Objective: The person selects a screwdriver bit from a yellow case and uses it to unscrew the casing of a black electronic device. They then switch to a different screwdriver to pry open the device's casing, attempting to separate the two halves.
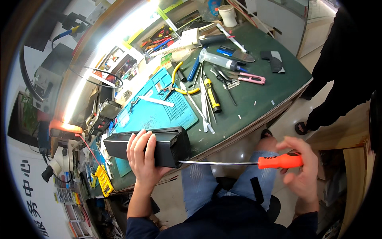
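Observation:
A long black box-shaped device (pixel 169 148) rests at the front edge of the bench, its end turned to the right. My left hand (pixel 142 153) grips it, fingers laid over the top and side. The tip of a long screwdriver (pixel 278 161) with an orange handle and a metal shaft meets the lower corner of the device's end. My right hand (pixel 304 165) is loosely curled around the back of that handle, index finger above and the thumb side below. Whether the tip sits in a screw is too small to tell.
Beyond the device lies a blue repair mat (pixel 151 103) with yellow-handled pliers (pixel 175 81). Tweezers, a yellow-black screwdriver (pixel 212 95), a syringe (pixel 219 59) and a pink cutter (pixel 252 78) lie on the green bench top (pixel 258 93). A person in black trousers (pixel 334 79) stands at the right.

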